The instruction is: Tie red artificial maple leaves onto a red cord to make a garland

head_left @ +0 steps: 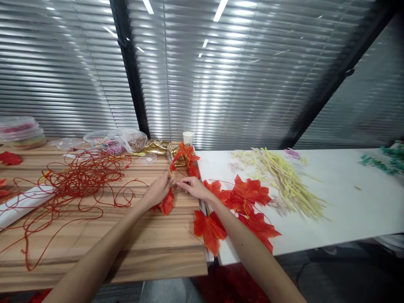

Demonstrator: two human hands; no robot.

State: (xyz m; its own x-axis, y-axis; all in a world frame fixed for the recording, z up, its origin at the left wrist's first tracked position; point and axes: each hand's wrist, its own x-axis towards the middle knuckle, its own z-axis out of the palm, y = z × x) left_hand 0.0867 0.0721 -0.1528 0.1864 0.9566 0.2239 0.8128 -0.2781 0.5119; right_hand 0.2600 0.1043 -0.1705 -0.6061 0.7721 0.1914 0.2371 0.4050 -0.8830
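Note:
My left hand (159,189) is closed in a pinch over the wood-grain table, with an orange-red artificial maple leaf (167,203) hanging under its fingers. My right hand (193,187) faces it a short way off, thumb and fingertips pressed together; whatever they pinch is too small to make out. Just beyond the fingers, another maple leaf (185,156) with a yellow stem lies bunched. To the right, several joined maple leaves (249,194) spread on the white table, strung on thin red cord. One more maple leaf (211,230) lies across the gap between the tables.
A loose tangle of red cord (85,174) covers the left of the wood-grain table (151,252), partly over a white bar (27,204). Plastic bags (126,139), gold wrappers (157,147) and a paper cup (188,137) line the back. Yellow stems (290,183) lie on the white table (353,202).

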